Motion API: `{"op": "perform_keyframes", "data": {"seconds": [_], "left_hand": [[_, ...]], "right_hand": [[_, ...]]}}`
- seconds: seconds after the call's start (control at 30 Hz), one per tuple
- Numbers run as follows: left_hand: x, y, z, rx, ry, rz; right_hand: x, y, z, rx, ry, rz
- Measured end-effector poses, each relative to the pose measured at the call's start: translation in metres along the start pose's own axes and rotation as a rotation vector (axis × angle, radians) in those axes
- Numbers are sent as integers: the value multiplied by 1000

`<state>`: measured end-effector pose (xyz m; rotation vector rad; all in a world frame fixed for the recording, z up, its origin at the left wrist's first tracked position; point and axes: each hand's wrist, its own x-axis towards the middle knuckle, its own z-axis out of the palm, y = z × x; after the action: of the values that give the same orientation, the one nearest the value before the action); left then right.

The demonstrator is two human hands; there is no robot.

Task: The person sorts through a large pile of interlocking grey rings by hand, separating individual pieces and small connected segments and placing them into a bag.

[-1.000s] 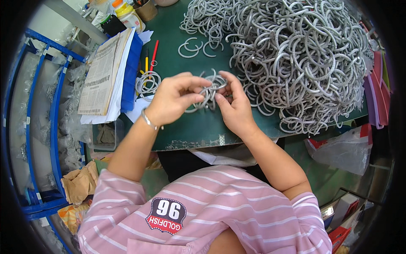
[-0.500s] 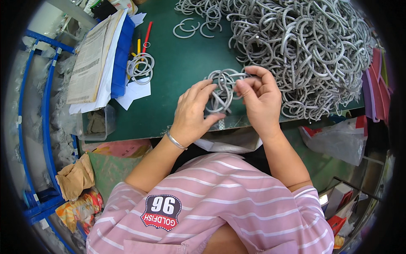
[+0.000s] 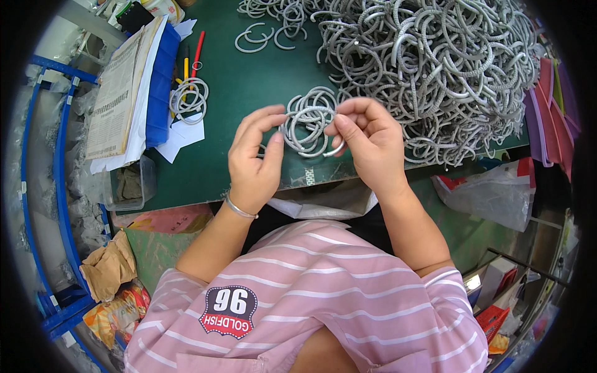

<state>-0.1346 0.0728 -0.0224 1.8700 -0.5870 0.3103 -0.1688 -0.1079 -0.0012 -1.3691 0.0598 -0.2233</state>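
Observation:
A small cluster of grey open rings (image 3: pixel 309 122), C-shaped and ribbed, rests near the front edge of the green table between my hands. My right hand (image 3: pixel 375 138) pinches one of these rings between thumb and fingers at the cluster's right side. To the left, my left hand (image 3: pixel 254 158) is open, its fingers curved and its thumb apart, with the fingertips close to the cluster's left edge. A bit of grey ring shows behind its thumb. The large pile of the same rings (image 3: pixel 429 74) lies just beyond my right hand.
At the left stand a blue bin (image 3: pixel 163 84) with newspaper (image 3: pixel 115 93) against it, a clear plastic box (image 3: pixel 148 180) and a blue rack (image 3: pixel 62 155). Closed rings (image 3: pixel 188 99) lie by red (image 3: pixel 198 53) and yellow pens. A few loose rings (image 3: pixel 254 37) lie farther back.
My left hand has drawn back from the rings and its fingers have spread. The cluster now lies flatter and looser. My right hand keeps its pinch. The whole view has shifted slightly.

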Motion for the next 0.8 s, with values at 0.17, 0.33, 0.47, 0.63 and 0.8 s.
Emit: {"op": "perform_keyframes", "data": {"seconds": [0.17,0.33,0.47,0.63,0.8], "left_hand": [[5,23,-5,-678,-127,-592],[6,23,-6,-970,-111,-817],[6,17,-5,-1107,-45,-919],[7,23,-2,-1004,-60,-895],[1,30,13,-524,-99,-588]], "right_hand": [[-3,4,-2,228,-58,326],[-7,9,-3,220,-97,444],[-9,9,-2,178,-127,486],[-13,7,1,-6,-172,524],[-30,-7,-25,-120,-306,375]]}}
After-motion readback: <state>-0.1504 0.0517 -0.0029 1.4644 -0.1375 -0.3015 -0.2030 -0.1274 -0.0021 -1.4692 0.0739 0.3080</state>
